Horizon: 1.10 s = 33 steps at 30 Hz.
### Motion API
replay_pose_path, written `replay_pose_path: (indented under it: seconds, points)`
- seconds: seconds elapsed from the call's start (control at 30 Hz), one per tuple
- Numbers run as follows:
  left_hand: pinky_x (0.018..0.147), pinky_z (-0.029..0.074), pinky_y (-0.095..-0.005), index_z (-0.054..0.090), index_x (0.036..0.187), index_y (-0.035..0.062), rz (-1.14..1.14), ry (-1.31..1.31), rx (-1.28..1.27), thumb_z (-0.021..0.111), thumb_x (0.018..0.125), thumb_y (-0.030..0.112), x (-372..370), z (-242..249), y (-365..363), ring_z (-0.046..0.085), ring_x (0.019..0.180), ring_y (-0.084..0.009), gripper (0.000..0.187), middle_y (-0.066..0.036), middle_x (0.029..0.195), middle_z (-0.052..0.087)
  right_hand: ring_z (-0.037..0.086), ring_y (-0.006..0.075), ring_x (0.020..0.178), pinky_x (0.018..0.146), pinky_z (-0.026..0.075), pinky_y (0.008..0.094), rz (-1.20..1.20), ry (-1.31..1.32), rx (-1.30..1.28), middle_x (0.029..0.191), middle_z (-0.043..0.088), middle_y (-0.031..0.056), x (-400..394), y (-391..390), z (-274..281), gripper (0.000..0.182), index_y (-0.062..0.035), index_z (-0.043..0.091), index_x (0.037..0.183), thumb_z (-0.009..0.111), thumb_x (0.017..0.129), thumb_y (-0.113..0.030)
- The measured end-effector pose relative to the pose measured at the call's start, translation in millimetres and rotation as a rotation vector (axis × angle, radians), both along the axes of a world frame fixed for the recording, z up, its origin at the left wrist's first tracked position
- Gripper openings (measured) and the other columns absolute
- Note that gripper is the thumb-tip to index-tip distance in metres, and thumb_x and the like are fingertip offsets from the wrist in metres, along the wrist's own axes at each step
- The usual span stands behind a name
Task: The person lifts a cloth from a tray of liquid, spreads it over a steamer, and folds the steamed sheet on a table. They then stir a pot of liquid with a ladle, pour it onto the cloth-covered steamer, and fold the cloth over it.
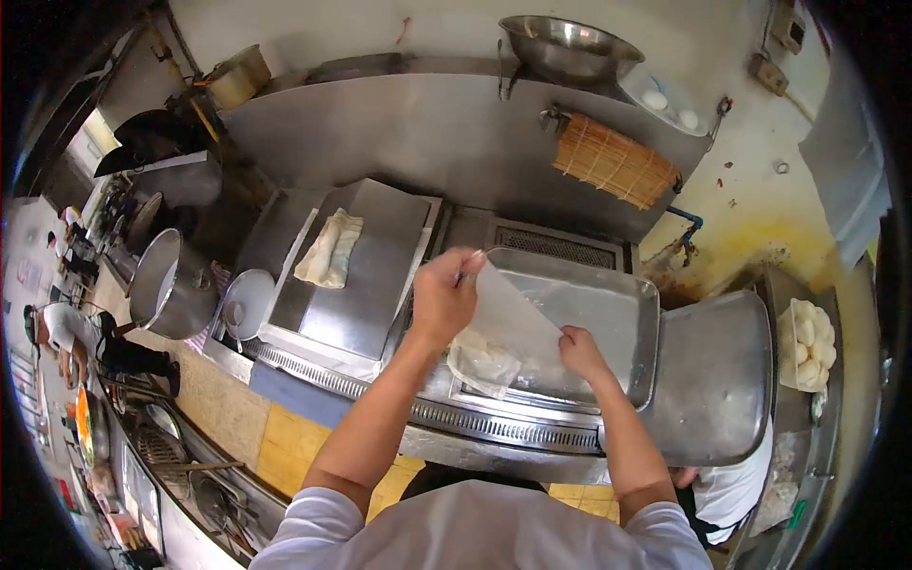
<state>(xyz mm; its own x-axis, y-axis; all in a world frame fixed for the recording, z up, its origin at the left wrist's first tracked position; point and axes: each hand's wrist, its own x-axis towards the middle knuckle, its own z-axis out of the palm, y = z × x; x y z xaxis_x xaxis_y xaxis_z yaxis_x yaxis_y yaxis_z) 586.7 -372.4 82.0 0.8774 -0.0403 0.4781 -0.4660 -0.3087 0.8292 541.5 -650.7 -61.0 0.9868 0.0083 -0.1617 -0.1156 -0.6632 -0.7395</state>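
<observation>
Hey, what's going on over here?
A person is holding a thin, pale sheet with both hands, the left hand higher in the picture and the right hand at its lower edge. It hangs over a shallow metal tray. A pale, crumpled piece lies near the tray's left end, and a folded, pale bundle rests on the steel surface farther left.

Our left arm stretches away from us and slants right; our right arm slants left, so the forearms converge. Our left hand is the farther one, its fingers curled into a pinch. Our right hand sits nearer, fingers closed, pointing far and left.
</observation>
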Motion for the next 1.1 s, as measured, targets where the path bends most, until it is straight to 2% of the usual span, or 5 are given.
replay_pose_path:
  seconds: [0.27,0.47,0.7,0.9,1.1]
  points:
    - [0.086,0.057,-0.0351,0.074,0.102,0.0004,-0.12,0.0,0.207,0.059,0.075,-0.016,-28.2,-28.4,-32.8,0.073,0.093,-0.0265,0.035,-0.016,0.098,0.075,0.069,0.0329,0.108,0.098,0.051,0.0398,0.177,-0.252,0.522,0.106,0.073,0.0236,5.6,87.2,67.2,0.037,0.0014,0.069,0.119,0.055,0.087,-0.009]
    - [0.083,0.059,-0.0377,0.074,0.101,0.0055,0.102,-0.04,0.028,0.064,0.075,-0.009,-6.0,-31.9,30.3,0.073,0.092,-0.033,0.032,-0.015,0.1,0.074,0.069,0.0293,0.107,0.096,0.051,0.0388,0.183,0.093,-0.367,0.11,0.074,0.0183,15.2,12.0,-18.0,0.036,-0.001,0.072,0.116,0.053,0.085,0.002]
    - [0.082,0.059,-0.0367,0.074,0.102,0.0082,-0.135,-0.118,0.189,0.06,0.073,-0.006,-38.6,-13.9,-17.7,0.073,0.09,-0.0301,0.035,-0.012,0.096,0.074,0.07,0.0342,0.107,0.096,0.052,0.0411,0.072,-0.086,0.503,0.108,0.075,0.0212,-1.1,92.1,57.8,0.032,0.0034,0.071,0.113,0.055,0.086,-0.006]
    - [0.086,0.059,-0.0385,0.076,0.101,0.0091,0.073,-0.144,0.007,0.066,0.073,-0.004,-6.1,-27.9,37.8,0.073,0.096,-0.0307,0.032,-0.013,0.104,0.075,0.07,0.038,0.101,0.097,0.05,0.0406,0.129,0.002,-0.283,0.106,0.074,0.0232,2.0,2.0,-24.4,0.032,0.0024,0.07,0.114,0.055,0.089,-0.009]
    - [0.083,0.059,-0.0375,0.075,0.102,0.0096,-0.108,-0.037,0.255,0.06,0.074,-0.012,-36.1,-18.9,-22.5,0.072,0.095,-0.0318,0.039,-0.012,0.105,0.074,0.069,0.0418,0.097,0.099,0.05,0.0406,0.1,-0.304,0.571,0.103,0.073,0.0261,2.9,105.3,93.3,0.03,0.001,0.073,0.106,0.055,0.086,-0.012]
